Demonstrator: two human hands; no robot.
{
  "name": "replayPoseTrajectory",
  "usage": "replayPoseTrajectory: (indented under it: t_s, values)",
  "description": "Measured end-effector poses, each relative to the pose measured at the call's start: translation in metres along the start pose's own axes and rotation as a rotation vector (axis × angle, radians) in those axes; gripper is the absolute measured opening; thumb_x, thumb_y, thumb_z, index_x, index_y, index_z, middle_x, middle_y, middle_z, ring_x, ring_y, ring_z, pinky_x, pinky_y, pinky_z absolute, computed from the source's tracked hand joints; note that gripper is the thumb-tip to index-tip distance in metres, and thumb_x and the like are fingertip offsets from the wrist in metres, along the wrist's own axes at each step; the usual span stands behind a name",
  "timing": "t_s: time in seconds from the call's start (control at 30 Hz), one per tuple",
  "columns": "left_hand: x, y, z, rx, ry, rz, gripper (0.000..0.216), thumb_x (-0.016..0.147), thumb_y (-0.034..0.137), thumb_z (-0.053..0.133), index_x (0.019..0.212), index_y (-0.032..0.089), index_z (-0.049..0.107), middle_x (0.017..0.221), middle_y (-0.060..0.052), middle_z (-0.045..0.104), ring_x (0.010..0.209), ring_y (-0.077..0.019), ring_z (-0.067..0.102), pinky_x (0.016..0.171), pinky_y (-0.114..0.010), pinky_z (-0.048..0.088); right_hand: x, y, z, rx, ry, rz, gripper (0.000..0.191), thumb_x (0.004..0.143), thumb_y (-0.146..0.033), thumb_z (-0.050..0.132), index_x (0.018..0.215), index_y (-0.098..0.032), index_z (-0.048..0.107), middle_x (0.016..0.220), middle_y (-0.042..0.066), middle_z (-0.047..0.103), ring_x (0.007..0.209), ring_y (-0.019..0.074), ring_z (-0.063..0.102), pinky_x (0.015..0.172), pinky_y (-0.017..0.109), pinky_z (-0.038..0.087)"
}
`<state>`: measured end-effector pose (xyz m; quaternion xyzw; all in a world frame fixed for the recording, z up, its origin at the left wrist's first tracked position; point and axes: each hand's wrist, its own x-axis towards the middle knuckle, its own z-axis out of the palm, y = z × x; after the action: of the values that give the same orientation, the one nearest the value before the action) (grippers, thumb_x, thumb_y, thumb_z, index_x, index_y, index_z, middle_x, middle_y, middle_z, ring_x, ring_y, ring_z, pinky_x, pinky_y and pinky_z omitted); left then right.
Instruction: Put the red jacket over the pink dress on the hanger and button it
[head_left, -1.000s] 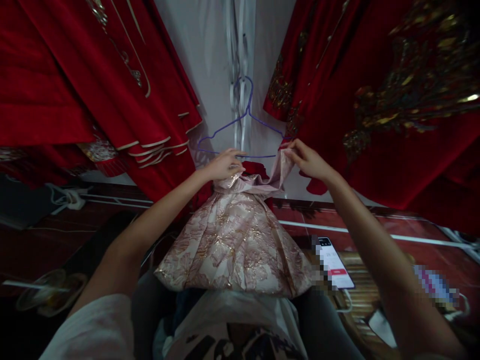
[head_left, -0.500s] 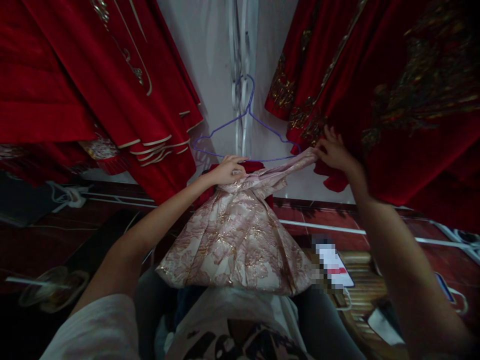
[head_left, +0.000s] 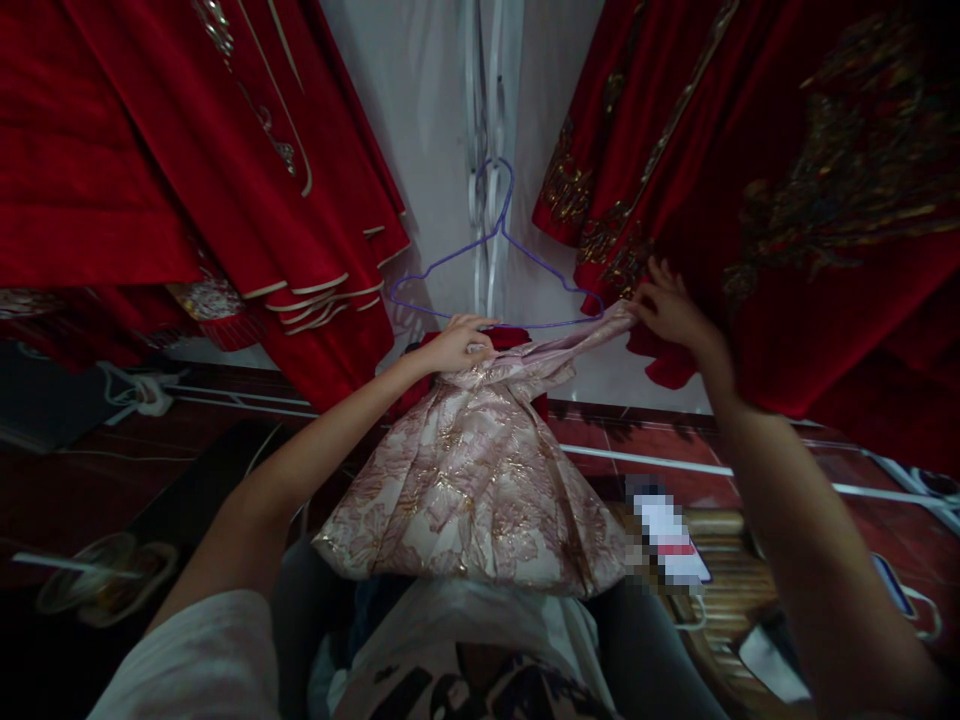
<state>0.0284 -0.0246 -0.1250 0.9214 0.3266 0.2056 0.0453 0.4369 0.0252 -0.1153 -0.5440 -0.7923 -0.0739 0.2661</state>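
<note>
A pale pink brocade skirt (head_left: 480,480) with gold floral pattern spreads across my lap, its pleats fanning toward me. At its gathered top, my left hand (head_left: 461,345) pinches the cloth near the waistband. My right hand (head_left: 667,305) grips the far end of the waistband (head_left: 592,335), pulled out to the right, with some fingers raised. Just beyond the cloth hangs a purple wire hanger (head_left: 499,240), its lower bar close to the waistband. Red fabric (head_left: 514,337) shows behind the skirt's top.
Red embroidered garments hang at left (head_left: 300,220) and right (head_left: 660,150). White poles (head_left: 484,150) stand between them. To the right, a phone (head_left: 671,540), partly pixelated, lies on a slatted wooden stool (head_left: 724,560). A clear plastic container (head_left: 109,580) with a straw sits at lower left.
Almost nothing differs. The whole view has shifted slightly; both hands keep the same hold on the skirt's waistband.
</note>
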Motion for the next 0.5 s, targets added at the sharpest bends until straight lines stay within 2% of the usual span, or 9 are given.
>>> replayPoseTrajectory:
  t_s: [0.03,0.1,0.2,0.27,0.4,0.5]
  values:
    - [0.000,-0.001,0.001,-0.005,0.002,0.002,0.023,0.088,0.038,0.055,0.087,0.023,0.072,0.142,-0.005,0.050,0.128,-0.0247,0.045,0.108,-0.047,0.029,0.000,-0.001,-0.002,0.054,0.028,0.001,0.011,0.087,-0.026,0.052,0.081,-0.016,0.051,0.157,0.020,0.017,0.146,0.0350,0.011,0.117,0.051,0.015]
    - [0.001,-0.001,0.002,-0.019,0.012,0.008,0.023,0.088,0.039,0.055,0.088,0.023,0.072,0.141,-0.005,0.051,0.127,-0.0247,0.047,0.108,-0.048,0.030,0.001,-0.009,-0.007,0.150,0.127,0.002,0.014,0.088,-0.031,0.051,0.084,-0.018,0.054,0.151,0.020,0.033,0.143,0.0327,0.025,0.115,0.049,0.023]
    - [0.006,0.002,0.003,-0.066,0.027,0.013,0.023,0.088,0.040,0.056,0.089,0.023,0.072,0.139,-0.006,0.054,0.123,-0.0241,0.051,0.107,-0.049,0.031,0.004,-0.032,-0.015,0.240,0.277,0.035,0.021,0.089,-0.042,0.051,0.089,-0.022,0.059,0.126,0.016,0.058,0.127,0.0322,0.046,0.110,0.051,0.028]
    - [0.010,0.009,0.005,-0.129,0.036,0.020,0.022,0.089,0.038,0.055,0.090,0.024,0.071,0.138,-0.006,0.055,0.121,-0.0225,0.054,0.106,-0.048,0.033,0.009,-0.053,-0.017,0.301,0.303,0.065,0.028,0.088,-0.049,0.049,0.094,-0.024,0.060,0.114,0.013,0.063,0.118,0.0328,0.051,0.106,0.054,0.032]
    - [0.017,0.023,0.007,-0.308,0.101,0.009,0.024,0.090,0.037,0.053,0.089,0.022,0.071,0.131,-0.007,0.060,0.118,-0.0192,0.057,0.103,-0.042,0.040,0.024,-0.093,-0.007,0.422,0.284,0.087,0.041,0.090,-0.059,0.039,0.108,-0.026,0.056,0.103,0.008,0.066,0.104,0.0277,0.059,0.093,0.045,0.046]
    - [0.014,0.020,0.004,-0.421,0.268,-0.095,0.031,0.090,0.042,0.051,0.088,0.018,0.071,0.117,-0.009,0.068,0.109,-0.0191,0.062,0.095,-0.035,0.046,0.033,-0.107,0.003,0.437,0.275,0.109,0.043,0.091,-0.060,0.036,0.109,-0.026,0.055,0.100,0.007,0.066,0.097,0.0258,0.062,0.089,0.041,0.047]
